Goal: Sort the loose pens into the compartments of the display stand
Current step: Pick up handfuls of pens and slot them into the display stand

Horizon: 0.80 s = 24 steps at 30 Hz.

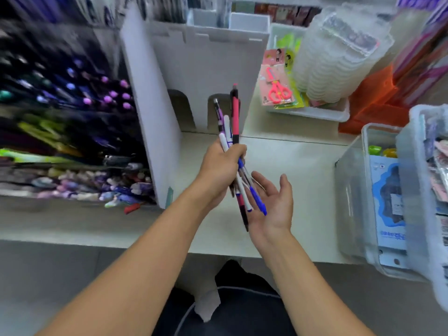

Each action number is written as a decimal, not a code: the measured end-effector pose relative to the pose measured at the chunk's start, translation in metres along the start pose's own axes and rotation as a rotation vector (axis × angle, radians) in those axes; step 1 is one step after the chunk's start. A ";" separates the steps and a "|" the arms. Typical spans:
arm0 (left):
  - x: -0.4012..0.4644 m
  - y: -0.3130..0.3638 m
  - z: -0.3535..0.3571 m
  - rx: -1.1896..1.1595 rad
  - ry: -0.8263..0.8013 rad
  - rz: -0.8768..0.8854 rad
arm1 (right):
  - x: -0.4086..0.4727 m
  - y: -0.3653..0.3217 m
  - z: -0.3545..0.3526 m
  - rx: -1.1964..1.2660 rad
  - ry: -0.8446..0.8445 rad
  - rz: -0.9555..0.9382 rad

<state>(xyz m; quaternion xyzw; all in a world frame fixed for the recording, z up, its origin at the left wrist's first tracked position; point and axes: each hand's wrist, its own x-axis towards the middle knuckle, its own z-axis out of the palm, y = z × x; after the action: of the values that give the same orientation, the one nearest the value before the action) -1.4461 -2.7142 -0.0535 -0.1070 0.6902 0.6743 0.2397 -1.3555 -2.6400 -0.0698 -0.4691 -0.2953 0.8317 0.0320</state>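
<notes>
My left hand point(221, 166) grips a bundle of several pens point(234, 132) around the middle, over the counter. A pink and black pen point(235, 112) sticks up highest, with white, purple and blue ones beside it. The lower ends of the pens lie across the palm of my right hand point(271, 202), which is held flat and palm up just below. The display stand point(72, 122) fills the left side, blurred, its tiered compartments packed with purple, green and dark pens. A white side panel point(150, 112) closes off the stand's right edge.
A white cardboard organiser point(218, 59) stands behind the hands. A white tray with pink scissors point(277, 89) and stacked clear lids point(339, 57) sits at the back right. Clear plastic bins point(378, 202) with packaged goods line the right edge. A red pen point(132, 207) lies at the stand's foot.
</notes>
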 end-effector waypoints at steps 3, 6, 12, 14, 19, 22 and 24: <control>-0.020 0.013 -0.031 -0.083 0.063 0.040 | -0.017 0.006 0.011 -0.395 -0.083 -0.019; -0.043 0.027 -0.059 -0.099 0.051 0.123 | -0.045 0.005 0.017 -0.705 -0.362 0.150; -0.082 0.055 -0.125 -0.074 -0.005 0.296 | -0.083 0.003 0.057 -1.041 -0.524 0.022; -0.088 0.062 -0.153 -0.107 0.035 0.335 | -0.089 0.007 0.080 -1.151 -0.574 -0.067; -0.100 0.070 -0.221 -0.376 0.161 0.412 | -0.100 0.026 0.119 -1.126 -0.756 -0.154; -0.103 0.067 -0.258 -0.490 0.227 0.342 | -0.103 0.040 0.132 -1.054 -0.816 -0.214; -0.106 0.063 -0.272 -0.443 0.176 0.258 | -0.107 0.048 0.142 -1.040 -0.829 -0.232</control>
<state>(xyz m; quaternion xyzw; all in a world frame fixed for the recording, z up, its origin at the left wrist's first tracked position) -1.4349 -2.9957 0.0458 -0.1259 0.5521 0.8219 0.0616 -1.3984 -2.7799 0.0413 -0.0307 -0.6937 0.6836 -0.2250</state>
